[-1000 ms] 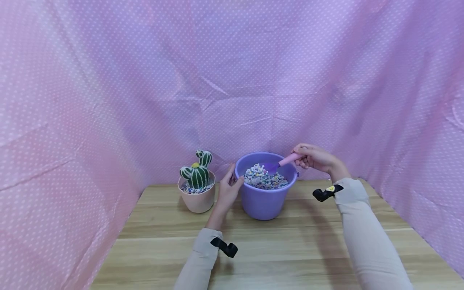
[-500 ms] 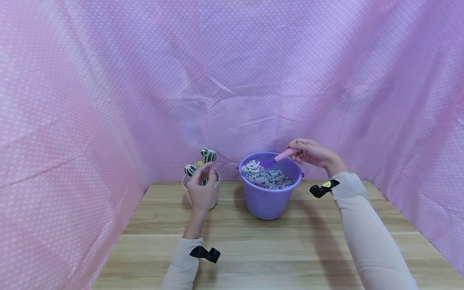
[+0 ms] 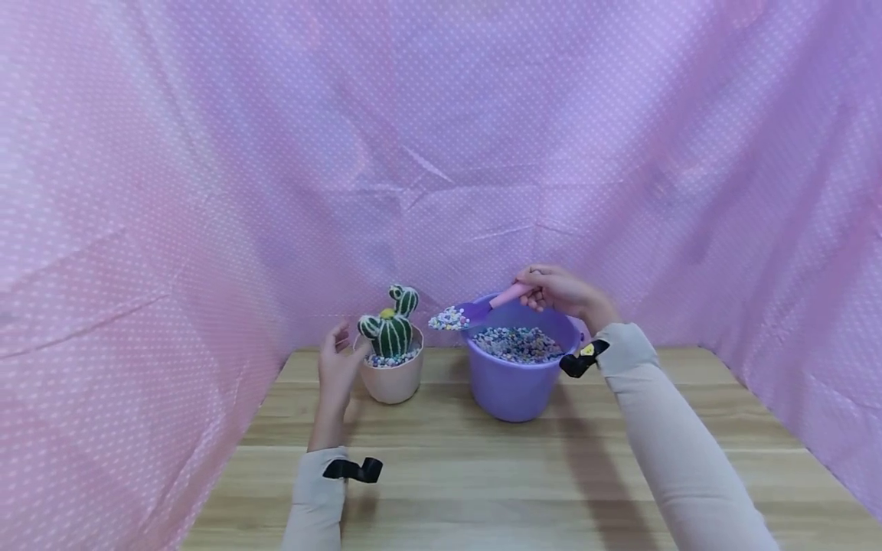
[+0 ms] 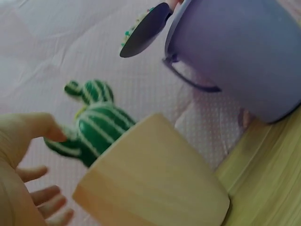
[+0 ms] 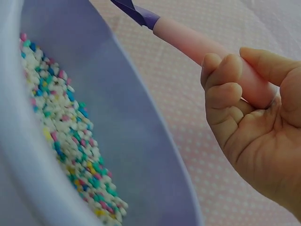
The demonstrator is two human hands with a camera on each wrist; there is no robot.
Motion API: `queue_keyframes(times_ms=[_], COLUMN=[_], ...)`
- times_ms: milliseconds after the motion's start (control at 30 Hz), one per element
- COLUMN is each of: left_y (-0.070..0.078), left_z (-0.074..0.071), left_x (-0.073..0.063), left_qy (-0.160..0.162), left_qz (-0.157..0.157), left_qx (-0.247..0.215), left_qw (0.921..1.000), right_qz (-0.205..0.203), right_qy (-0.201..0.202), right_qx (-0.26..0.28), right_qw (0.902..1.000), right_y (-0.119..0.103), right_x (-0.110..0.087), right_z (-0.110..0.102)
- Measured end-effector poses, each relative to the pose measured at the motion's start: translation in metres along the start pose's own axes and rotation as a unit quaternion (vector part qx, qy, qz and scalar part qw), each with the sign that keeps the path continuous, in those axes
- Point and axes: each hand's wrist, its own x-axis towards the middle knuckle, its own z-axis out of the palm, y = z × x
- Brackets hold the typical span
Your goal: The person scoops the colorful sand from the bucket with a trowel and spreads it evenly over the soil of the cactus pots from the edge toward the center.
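My right hand point(image 3: 561, 292) grips the pink handle of a small purple shovel point(image 3: 475, 311). Its blade, heaped with multicoloured pebbles point(image 3: 449, 318), reaches past the left rim of a purple bucket point(image 3: 513, 390). More pebbles point(image 5: 66, 122) lie inside that bucket. At the left side of a pale pink flowerpot point(image 3: 393, 383) is my left hand point(image 3: 339, 367), thumb and fingers spread apart and holding nothing. In the left wrist view its thumb overlaps the side arm of a green-and-white striped cactus point(image 4: 103, 125). Pebbles surround the cactus's base in the pot.
The pot and bucket stand side by side toward the back of a wooden table point(image 3: 448, 482). Pink dotted cloth point(image 3: 441, 153) hangs behind and at both sides. The bucket's purple handle point(image 4: 193, 82) hangs down its side.
My left hand has let go of the bucket rim and moved left, past the cactus, to the pot's left side. The loaded shovel has come out of the bucket, moving left.
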Motion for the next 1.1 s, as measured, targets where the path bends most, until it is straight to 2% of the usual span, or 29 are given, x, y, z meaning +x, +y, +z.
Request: queue_keyframes(times_ms=[100,200,367,500,567,700,800,967,1100], left_y=[-0.007,-0.012,-0.013,-0.012,-0.003,-0.005,-0.017,-0.023,-0.025], left_z=[-0.005,-0.007,-0.009,-0.014,-0.018,-0.020,-0.020,-0.021,-0.021], left_x=[0.002,0.004,0.005,0.006,0.003,0.004,0.008,0.011,0.012], left_qy=[-0.065,-0.111,-0.151,-0.164,-0.175,-0.184,-0.183,-0.178,-0.169], left_qz=[-0.035,-0.050,-0.059,-0.063,-0.073,-0.081,-0.069,-0.050,-0.049], left_qx=[0.026,0.045,0.064,0.059,0.047,0.026,0.022,0.010,-0.001], left_qw=[0.9970,0.9916,0.9847,0.9826,0.9808,0.9792,0.9805,0.9826,0.9844], right_qz=[0.001,0.004,0.008,0.011,0.013,0.017,0.021,0.025,0.032], right_qy=[-0.008,-0.010,-0.006,-0.009,-0.011,-0.012,-0.016,-0.025,-0.024], right_qx=[0.009,0.014,0.013,0.008,0.005,0.008,0.007,-0.004,-0.011], right_qw=[0.9999,0.9998,0.9999,0.9999,0.9998,0.9997,0.9996,0.9994,0.9991], right_y=[0.002,0.005,0.008,0.009,0.010,0.011,0.012,0.011,0.011], right_x=[0.007,0.014,0.025,0.033,0.036,0.039,0.040,0.041,0.043], right_z=[0.009,0.017,0.028,0.036,0.039,0.042,0.042,0.044,0.047])
